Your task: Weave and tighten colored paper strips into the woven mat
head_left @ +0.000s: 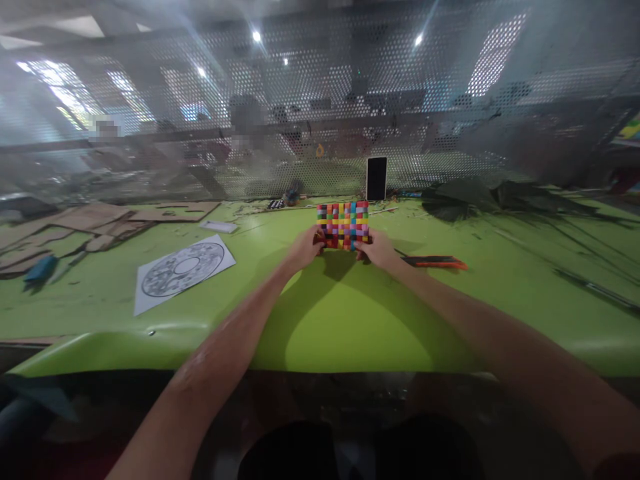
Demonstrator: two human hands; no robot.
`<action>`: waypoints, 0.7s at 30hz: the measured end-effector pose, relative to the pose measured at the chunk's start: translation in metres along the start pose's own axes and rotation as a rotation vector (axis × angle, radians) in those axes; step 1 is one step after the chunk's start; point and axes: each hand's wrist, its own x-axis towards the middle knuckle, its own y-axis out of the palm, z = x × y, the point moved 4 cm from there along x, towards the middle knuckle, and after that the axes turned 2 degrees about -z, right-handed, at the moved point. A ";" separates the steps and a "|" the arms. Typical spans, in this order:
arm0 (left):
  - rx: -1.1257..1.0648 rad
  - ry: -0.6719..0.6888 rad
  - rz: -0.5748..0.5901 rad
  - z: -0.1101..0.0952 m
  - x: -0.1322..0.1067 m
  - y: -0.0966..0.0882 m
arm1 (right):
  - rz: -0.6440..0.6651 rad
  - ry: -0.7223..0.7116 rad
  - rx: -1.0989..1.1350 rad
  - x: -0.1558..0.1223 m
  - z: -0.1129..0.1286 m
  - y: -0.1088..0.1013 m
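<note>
Both my arms reach forward over the green table [350, 320]. Between my hands stands a small woven mat of many coloured paper strips [343, 223], held upright above the table. My left hand [305, 248] grips its lower left corner with fingers closed. At the lower right corner my right hand [377, 250] pinches the mat the same way.
A printed sheet with a round pattern [183, 270] lies to the left. Cardboard pieces [90, 223] cover the far left. An orange and black tool [435, 263] lies right of my hands. A dark phone [377, 178] leans against the perforated screen [450, 100]. Dark leaves [480, 200] lie at the right.
</note>
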 end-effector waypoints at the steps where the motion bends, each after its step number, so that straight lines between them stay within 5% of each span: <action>1: 0.009 0.005 -0.004 -0.001 0.000 0.000 | -0.001 -0.004 -0.005 0.000 0.000 0.000; 21: 0.059 0.050 0.000 0.000 0.003 -0.003 | -0.019 -0.064 -0.059 -0.006 0.011 -0.001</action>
